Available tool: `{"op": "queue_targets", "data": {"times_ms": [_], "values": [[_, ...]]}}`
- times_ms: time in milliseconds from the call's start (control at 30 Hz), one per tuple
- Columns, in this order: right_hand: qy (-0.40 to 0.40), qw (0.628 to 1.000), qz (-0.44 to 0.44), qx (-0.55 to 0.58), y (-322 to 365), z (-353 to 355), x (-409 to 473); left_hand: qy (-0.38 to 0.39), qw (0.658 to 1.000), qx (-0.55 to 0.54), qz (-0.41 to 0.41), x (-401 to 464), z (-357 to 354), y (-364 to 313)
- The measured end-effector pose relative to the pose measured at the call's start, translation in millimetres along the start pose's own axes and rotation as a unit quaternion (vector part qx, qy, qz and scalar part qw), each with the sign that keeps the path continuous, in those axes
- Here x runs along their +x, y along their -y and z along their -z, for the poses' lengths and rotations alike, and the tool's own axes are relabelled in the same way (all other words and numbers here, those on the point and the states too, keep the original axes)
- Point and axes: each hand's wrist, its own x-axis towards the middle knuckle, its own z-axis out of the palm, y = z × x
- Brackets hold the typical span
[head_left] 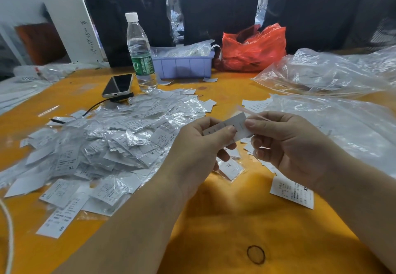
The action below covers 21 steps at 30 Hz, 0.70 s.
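Pinching opposite ends, the left grip [199, 145] and right grip [289, 142] hold a small white label [235, 123] above the orange worktop [225, 220], beside a pile of bagged labels [102, 145]. The label looks featherlight, floppy and slick under its thin film. Thumb-and-forefinger pinches at its short edges should suit it best.

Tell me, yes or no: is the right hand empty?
No, the right hand pinches one end of the white label, and the left hand holds the other end.
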Motion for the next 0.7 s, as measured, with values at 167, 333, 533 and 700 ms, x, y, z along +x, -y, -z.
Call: {"op": "queue_targets", "data": {"times_ms": [167,333,533,700], "values": [[-0.022,0.999,0.015,0.023,1.5,2.9,2.2,0.006,1.0,0.007,-0.006,-1.5,-0.3,0.5],[-0.03,0.999,0.02,0.03,0.8,4.4,3.0,0.04,0.999,-0.004,-0.012,-2.7,-1.5,-1.4],[-0.028,0.999,0.021,0.021,0.3,4.2,3.7,0.064,0.998,-0.004,-0.007,-1.9,-1.3,-1.4],[-0.029,0.999,0.024,0.021,0.1,4.1,4.1,0.069,0.998,-0.002,0.0,-0.8,-0.8,-2.1]]}}
